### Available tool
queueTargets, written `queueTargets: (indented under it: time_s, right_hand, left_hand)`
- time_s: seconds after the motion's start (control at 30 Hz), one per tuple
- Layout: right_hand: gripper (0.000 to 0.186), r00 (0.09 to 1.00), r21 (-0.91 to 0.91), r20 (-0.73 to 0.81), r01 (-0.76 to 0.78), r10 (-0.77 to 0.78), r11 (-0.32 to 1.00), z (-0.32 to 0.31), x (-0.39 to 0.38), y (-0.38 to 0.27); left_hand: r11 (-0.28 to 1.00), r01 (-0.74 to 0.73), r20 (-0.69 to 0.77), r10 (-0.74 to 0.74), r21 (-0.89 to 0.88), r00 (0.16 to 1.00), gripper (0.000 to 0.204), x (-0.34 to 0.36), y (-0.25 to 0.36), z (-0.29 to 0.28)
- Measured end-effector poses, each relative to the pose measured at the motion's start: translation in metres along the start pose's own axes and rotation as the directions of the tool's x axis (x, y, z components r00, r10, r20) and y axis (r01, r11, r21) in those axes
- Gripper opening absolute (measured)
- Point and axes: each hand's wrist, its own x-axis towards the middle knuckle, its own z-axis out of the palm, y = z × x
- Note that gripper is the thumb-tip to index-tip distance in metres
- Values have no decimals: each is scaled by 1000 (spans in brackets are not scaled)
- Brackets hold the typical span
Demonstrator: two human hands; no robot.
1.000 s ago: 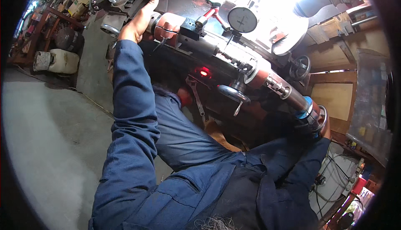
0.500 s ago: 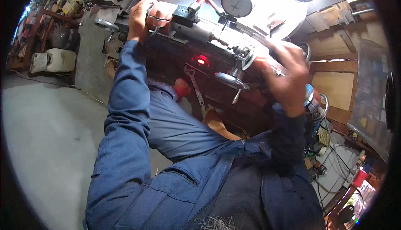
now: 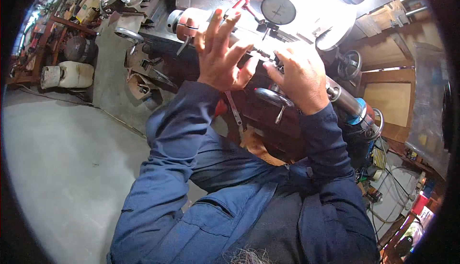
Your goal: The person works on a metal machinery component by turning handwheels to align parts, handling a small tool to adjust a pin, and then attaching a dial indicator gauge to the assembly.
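Observation:
My left hand [image 3: 218, 58] is raised over the bench-mounted machine, its fingers spread. Its thumb and forefinger tips are close to a thin threaded metal rod [image 3: 261, 51]; contact is unclear. My right hand [image 3: 304, 77] curls at the rod's right end, thumb and fingers bent around a small metal part that they mostly hide. A round white-faced dial gauge [image 3: 278, 9] stands just behind the rod. To the left of my left hand is a copper-coloured cylindrical block [image 3: 188, 26] with a lever. Below my right hand sits a handwheel [image 3: 273, 97] with a crank handle.
Another handwheel [image 3: 350, 65] stands at the right, near a metal cylinder [image 3: 347, 103] with a blue band. A wrench [image 3: 234, 108] hangs below the machine. At left are a further handwheel [image 3: 128, 35] and a whitish jerrycan [image 3: 72, 75]. Cables [image 3: 390, 177] lie at lower right.
My left hand has left the copper-coloured block and moved right, opening its fingers near the rod. My right hand has moved left and down onto the rod's end. The red glow under the machine is now hidden.

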Motion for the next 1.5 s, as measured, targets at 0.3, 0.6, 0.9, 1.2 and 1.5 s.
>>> queueTargets:
  time_s: [0.3,0.6,0.9,1.2,1.5]
  right_hand:
    - [24,996,3,-85,-10,10,1000,6,-3,1]
    - [26,998,27,-44,-44,45,999,7,-5,2]
    - [24,998,62,-68,-3,8,998,6,-4,3]
    - [39,997,108,-44,-50,55,993,-9,-4,2]
    - [31,854,419,-329,-251,403,873,-80,-102,76]
  left_hand:
    - [986,47,-45,-41,161,998,47,-13,-12,36]
    - [980,18,7,-20,197,1000,45,-13,-11,32]
    - [976,11,-28,-5,217,1000,40,-7,-7,23]
    - [594,557,213,-549,-580,808,45,3,-146,-23]
    - [341,857,705,-491,-386,512,41,26,-164,-45]
